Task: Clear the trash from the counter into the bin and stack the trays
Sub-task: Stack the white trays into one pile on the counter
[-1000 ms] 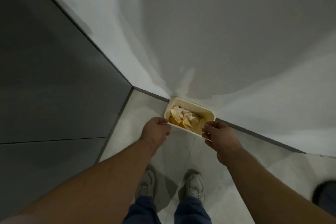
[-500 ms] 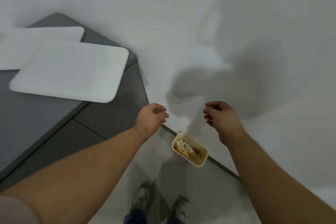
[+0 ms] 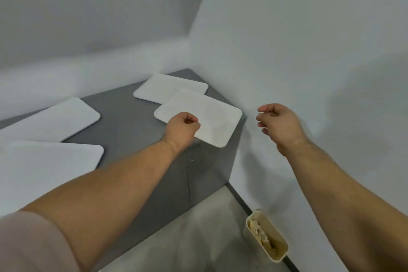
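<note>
Bin (image 3: 268, 237) now set down on floor by wall, trash inside; left hand (image 3: 183, 127) fisted, right hand (image 3: 279, 122) loosely curled, both empty, raised toward four unstacked trays (image 3: 199, 116) on counter (image 3: 130, 121). Stacking next.

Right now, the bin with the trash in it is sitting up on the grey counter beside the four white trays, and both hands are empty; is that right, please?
Not quite. The head view shows the bin standing on the floor by the wall, below the counter's corner, not on it. The rest holds: trash lies in it, four white trays are on the counter, and the left hand and right hand hold nothing.
</note>
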Demonstrator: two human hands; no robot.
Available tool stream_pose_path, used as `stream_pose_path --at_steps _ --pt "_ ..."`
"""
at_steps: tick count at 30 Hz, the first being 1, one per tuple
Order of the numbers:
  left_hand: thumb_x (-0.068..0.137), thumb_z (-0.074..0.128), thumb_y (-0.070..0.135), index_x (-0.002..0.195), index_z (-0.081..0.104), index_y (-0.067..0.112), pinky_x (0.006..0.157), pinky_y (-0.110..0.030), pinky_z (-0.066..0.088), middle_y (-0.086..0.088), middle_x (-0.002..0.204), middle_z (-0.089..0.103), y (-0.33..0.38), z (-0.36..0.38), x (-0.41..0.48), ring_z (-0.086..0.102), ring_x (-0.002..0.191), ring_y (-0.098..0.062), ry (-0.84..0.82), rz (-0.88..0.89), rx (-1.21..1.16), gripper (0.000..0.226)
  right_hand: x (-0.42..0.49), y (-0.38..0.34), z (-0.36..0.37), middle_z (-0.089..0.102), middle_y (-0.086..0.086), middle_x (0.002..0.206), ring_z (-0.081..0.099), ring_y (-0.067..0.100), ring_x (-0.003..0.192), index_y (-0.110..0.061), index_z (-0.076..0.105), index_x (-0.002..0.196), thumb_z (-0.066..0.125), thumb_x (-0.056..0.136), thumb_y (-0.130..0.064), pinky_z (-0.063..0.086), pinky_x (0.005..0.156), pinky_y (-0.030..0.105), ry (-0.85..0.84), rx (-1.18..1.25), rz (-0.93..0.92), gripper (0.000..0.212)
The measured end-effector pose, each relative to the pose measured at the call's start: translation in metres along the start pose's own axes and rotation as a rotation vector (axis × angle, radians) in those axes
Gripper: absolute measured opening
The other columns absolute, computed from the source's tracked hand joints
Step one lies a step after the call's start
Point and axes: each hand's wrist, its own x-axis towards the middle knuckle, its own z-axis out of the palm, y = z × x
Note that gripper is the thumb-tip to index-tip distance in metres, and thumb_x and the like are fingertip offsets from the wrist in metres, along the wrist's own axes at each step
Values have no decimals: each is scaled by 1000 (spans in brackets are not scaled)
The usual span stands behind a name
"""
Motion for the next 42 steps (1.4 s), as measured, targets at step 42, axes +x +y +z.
stream_pose_path --at_steps 42 --pt "85 73 39 144 43 16 93 -36 43 -6 136 61 -357 -580 8 59 119 -32 375 -614 318 70 -92 28 505 70 2 83 65 19 77 -21 71 94 68 88 -14 52 75 38 -385 -247 137 9"
